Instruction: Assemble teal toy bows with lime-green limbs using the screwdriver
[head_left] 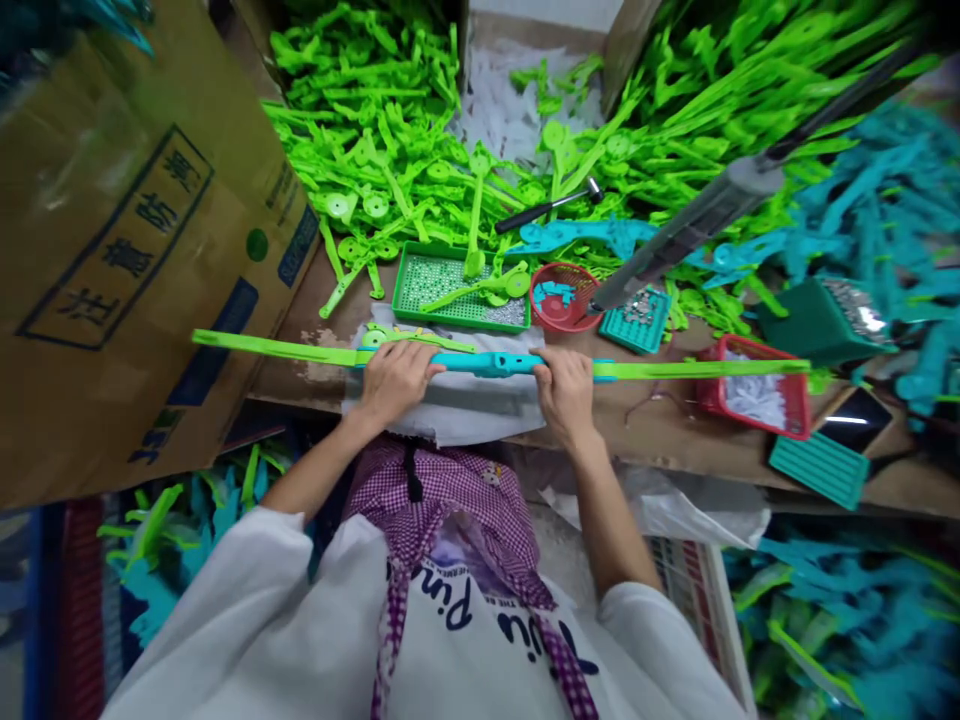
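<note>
Both hands grip one long plastic part point(496, 363), with a blue middle and a lime-green arm stretching out on each side. My left hand point(396, 382) is closed round the left end of its blue section. Round the right end of the same section, my right hand point(566, 390) is closed too. The part lies level above a white cloth point(480, 402) at the bench edge. Behind the left hand, a lime-green piece point(420, 338) rests on the cloth. Beyond the part stand a green tray point(409, 285) with small metal bits and a red round basket point(577, 318) with small blue pieces.
Lime-green parts point(375, 180) are heaped across the back, blue parts point(862, 190) at right. A hammer point(551, 205) lies on the heap. A grey pole-like tool point(682, 225) slants down from upper right. A large cardboard box point(135, 260) stands left; a red basket point(799, 420) sits right.
</note>
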